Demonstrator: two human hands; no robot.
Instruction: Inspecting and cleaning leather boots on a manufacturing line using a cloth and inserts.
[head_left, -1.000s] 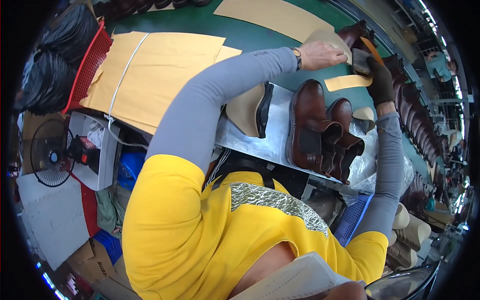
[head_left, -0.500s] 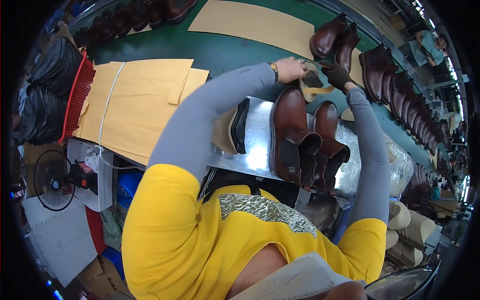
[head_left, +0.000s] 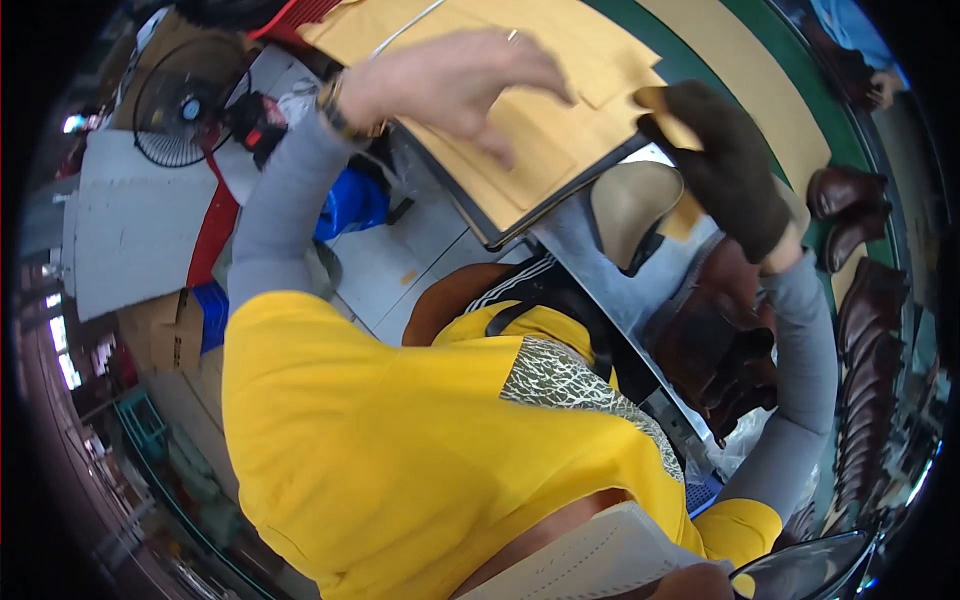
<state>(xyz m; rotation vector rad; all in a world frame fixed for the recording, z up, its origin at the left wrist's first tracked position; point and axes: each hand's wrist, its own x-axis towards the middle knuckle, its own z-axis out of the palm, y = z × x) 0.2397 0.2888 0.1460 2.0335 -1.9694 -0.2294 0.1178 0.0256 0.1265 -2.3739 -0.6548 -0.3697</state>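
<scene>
Gripping a thin, floppy tan insole piece (head_left: 668, 110) by its edge, the gloved right hand (head_left: 728, 165) stays closed; the bare left hand (head_left: 450, 85) hovers open over the stacked paper sheets (head_left: 560, 130).

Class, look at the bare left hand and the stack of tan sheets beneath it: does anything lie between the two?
Nothing visible does. The left hand hangs open, fingers spread, straight over the tan sheets, with no object between them. The gloved right hand is off to one side, gripping a small tan piece.
</scene>
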